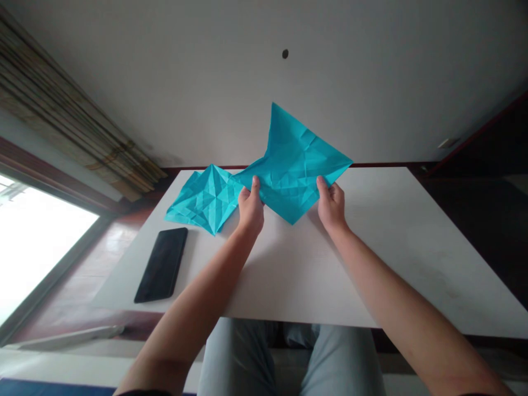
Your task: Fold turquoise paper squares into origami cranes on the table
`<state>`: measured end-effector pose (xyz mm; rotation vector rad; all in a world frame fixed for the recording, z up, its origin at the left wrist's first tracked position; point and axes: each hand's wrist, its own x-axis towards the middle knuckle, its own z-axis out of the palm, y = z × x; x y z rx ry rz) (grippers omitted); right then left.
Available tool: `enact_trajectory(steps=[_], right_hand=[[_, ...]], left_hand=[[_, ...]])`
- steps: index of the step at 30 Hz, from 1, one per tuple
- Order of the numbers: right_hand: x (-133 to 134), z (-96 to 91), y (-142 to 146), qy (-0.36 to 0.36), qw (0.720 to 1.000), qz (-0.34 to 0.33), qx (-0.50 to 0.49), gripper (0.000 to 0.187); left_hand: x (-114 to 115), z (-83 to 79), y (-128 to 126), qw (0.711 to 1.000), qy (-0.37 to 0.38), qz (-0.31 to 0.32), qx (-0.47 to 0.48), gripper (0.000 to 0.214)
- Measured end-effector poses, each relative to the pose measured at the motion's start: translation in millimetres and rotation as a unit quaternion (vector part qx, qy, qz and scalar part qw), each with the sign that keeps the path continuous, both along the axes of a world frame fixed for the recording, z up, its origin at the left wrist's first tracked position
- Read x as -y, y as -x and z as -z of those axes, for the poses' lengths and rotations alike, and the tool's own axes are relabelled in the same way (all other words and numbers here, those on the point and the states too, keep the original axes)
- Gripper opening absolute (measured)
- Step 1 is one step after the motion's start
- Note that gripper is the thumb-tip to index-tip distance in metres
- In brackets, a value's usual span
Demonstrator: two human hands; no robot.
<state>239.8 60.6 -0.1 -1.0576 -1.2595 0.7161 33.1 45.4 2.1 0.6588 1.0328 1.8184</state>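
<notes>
Between my two hands a creased sheet of turquoise paper [295,159] is held up above the table, one corner pointing upward and one down toward me. My left hand [251,208] pinches its lower left edge, thumb on top. On the lower right edge, my right hand [331,204] grips the sheet the same way. The fingers behind the paper are partly hidden. Just left of my left hand lies more creased turquoise paper [206,198] on the table, with fold lines meeting near its middle; the held sheet's left corner overlaps it in view.
A black phone or tablet [161,265] lies on the left part of the white table [396,242]. Behind the table's far edge stands a pale wall [206,82]. A curtain [78,104] and a bright window [41,236] are at the left.
</notes>
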Motion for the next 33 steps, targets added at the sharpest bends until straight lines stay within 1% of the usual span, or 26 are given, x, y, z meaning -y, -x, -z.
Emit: enact_trajectory(steps=[3,6,8,9,10,12,13,14,15,16,17,18,19,20,22,23,26,28,30,33], right_hand=[[0.6,-3.1,0.8,-0.004,1.000,-0.012,-0.008,0.071],[-1.1,-3.3,2.6,-0.002,0.999,-0.021,-0.027,0.071],[-3.6,-2.1,3.2,0.002,0.998,-0.024,-0.051,0.071],[-4.9,-1.4,3.0,0.003,0.998,-0.025,-0.062,0.070],[-5.9,-0.9,2.6,0.002,0.997,-0.025,-0.071,0.070],[-6.7,-0.7,1.3,-0.002,0.997,-0.027,-0.075,0.070],[-6.4,-1.0,0.7,-0.003,0.997,-0.030,-0.070,0.071],[-5.6,-1.6,0.1,-0.003,0.997,-0.037,-0.062,0.071],[-4.6,-2.3,-0.4,-0.001,0.998,-0.045,-0.052,0.072],[-3.6,-3.1,-0.6,0.000,0.998,-0.053,-0.044,0.072],[-2.6,-3.9,-0.7,0.000,0.998,-0.060,-0.037,0.072],[-1.9,-4.6,-0.6,0.000,0.997,-0.068,-0.032,0.071],[-1.4,-5.2,-0.5,0.000,0.997,-0.075,-0.029,0.070],[-1.0,-5.7,-0.3,0.000,0.996,-0.082,-0.029,0.069],[-0.6,-6.4,0.3,0.008,0.994,-0.102,-0.033,0.066],[-0.4,-6.6,0.7,0.014,0.993,-0.115,-0.038,0.064],[0.7,-6.9,2.5,0.032,0.985,-0.159,-0.058,0.059],[1.4,-7.0,4.0,0.037,0.981,-0.176,-0.067,0.058],[1.8,-7.6,5.5,0.038,0.981,-0.177,-0.069,0.059],[1.8,-10.6,7.2,0.037,0.983,-0.160,-0.076,0.063]], left_hand=[[-0.4,-3.7,3.2,1.000,-0.001,-0.019,0.003,0.047],[-3.0,-2.3,9.0,0.999,0.008,-0.029,-0.023,0.045],[-4.9,0.7,14.4,0.997,0.015,-0.048,-0.062,0.041],[-5.4,1.9,17.4,0.994,0.016,-0.059,-0.094,0.043],[-5.2,2.2,20.4,0.988,0.016,-0.073,-0.136,0.053],[-2.6,-0.4,25.9,0.964,0.013,-0.106,-0.245,0.081],[-0.3,-3.3,28.2,0.944,0.012,-0.124,-0.306,0.090],[2.3,-7.1,30.1,0.920,0.012,-0.141,-0.367,0.093],[4.9,-11.3,31.7,0.894,0.012,-0.153,-0.422,0.088],[7.2,-15.3,32.9,0.872,0.011,-0.154,-0.465,0.077],[8.9,-18.9,33.9,0.857,0.008,-0.143,-0.495,0.060],[9.9,-21.8,34.6,0.852,0.007,-0.126,-0.509,0.041],[10.0,-23.8,35.2,0.852,0.011,-0.108,-0.512,0.024],[9.4,-25.1,35.7,0.856,0.018,-0.094,-0.508,0.020],[7.1,-26.1,36.6,0.869,0.030,-0.086,-0.487,0.034],[5.8,-26.3,37.1,0.875,0.033,-0.091,-0.475,0.038],[3.5,-27.8,39.1,0.894,0.028,-0.113,-0.432,0.036],[3.4,-29.4,40.9,0.907,0.027,-0.124,-0.402,0.036],[4.0,-30.7,42.5,0.919,0.019,-0.125,-0.372,0.036],[4.7,-31.6,43.5,0.937,0.000,-0.108,-0.333,0.037]])
